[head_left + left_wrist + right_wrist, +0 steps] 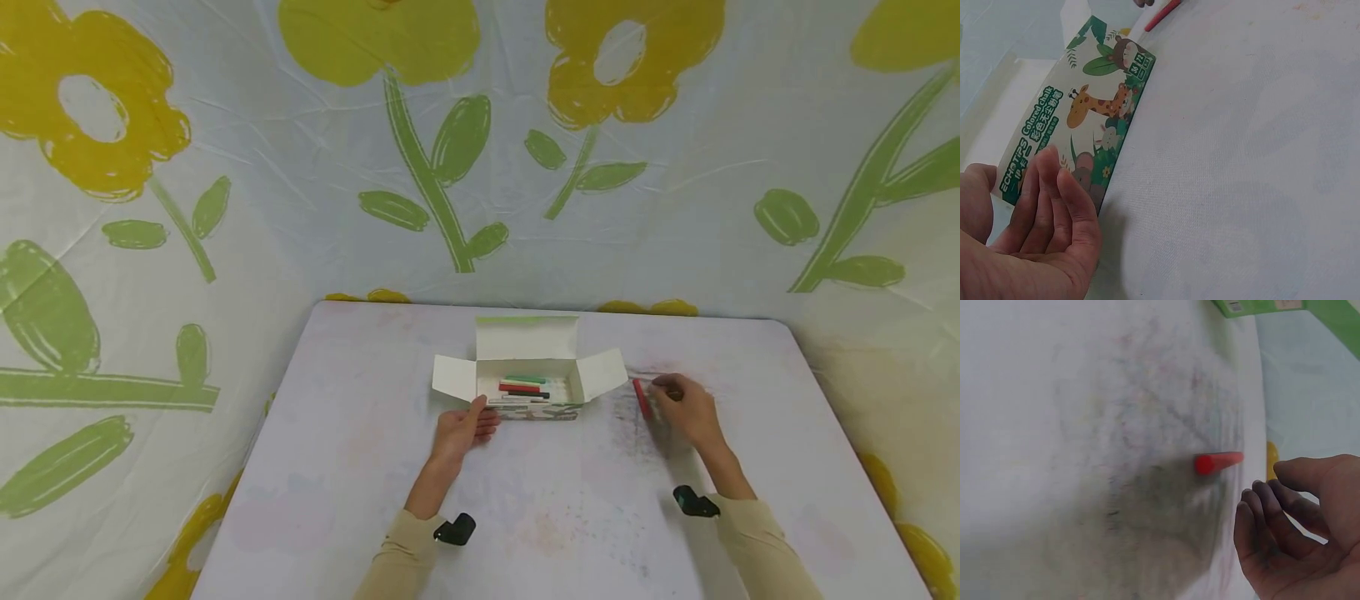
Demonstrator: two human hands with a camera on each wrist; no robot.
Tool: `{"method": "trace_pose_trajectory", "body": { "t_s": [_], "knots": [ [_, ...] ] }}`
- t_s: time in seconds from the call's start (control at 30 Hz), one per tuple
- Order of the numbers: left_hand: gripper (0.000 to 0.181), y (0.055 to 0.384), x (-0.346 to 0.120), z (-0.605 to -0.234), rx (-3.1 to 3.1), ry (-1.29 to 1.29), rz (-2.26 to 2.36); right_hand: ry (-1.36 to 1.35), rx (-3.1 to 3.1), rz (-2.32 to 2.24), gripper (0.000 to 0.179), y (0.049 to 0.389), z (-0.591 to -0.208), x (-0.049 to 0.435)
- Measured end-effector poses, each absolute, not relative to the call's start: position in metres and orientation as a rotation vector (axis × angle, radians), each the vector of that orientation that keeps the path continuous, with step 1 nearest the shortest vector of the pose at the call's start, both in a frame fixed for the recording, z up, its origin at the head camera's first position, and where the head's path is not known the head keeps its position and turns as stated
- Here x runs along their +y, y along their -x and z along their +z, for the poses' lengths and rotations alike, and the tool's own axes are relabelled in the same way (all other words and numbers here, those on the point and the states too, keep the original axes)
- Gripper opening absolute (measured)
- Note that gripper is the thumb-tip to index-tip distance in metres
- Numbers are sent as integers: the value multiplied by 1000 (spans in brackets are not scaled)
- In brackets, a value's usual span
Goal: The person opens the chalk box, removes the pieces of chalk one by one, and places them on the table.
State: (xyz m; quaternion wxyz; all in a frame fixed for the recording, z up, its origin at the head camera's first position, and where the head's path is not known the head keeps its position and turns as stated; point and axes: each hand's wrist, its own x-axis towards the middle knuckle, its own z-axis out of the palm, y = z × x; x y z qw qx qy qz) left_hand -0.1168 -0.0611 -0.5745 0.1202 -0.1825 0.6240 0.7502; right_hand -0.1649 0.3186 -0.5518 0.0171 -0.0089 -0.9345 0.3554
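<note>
A white cardboard chalk box (540,412), its flaps folded out, stands at the middle of the table; "Colored chalk" is printed on its animal-pattern front (1094,103). My left hand (459,432) grips its front left corner, with the thumb at the rim and the fingers against the front panel. Inside the box lie several chalk sticks, among them a green one (525,379) and a red one (519,388). To the right of the box a red chalk stick (1219,462) lies on the table. Beside it my right hand (688,408) hovers, fingers loosely bent, not touching it.
The white table (360,350) carries smudged dark chalk marks (1166,406) around the loose red stick. A box side flap (602,372) reaches out close to that stick. Behind the table hangs a flower-printed cloth (315,183).
</note>
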Motion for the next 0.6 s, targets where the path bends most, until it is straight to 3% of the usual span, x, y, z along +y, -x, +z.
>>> {"method": "trace_pose_trajectory", "body": {
  "t_s": [0.6],
  "knots": [
    [49,117,-61,-574,1805,560,2168,-201,-2698,1130,25,182,-489,287]
  ]
}}
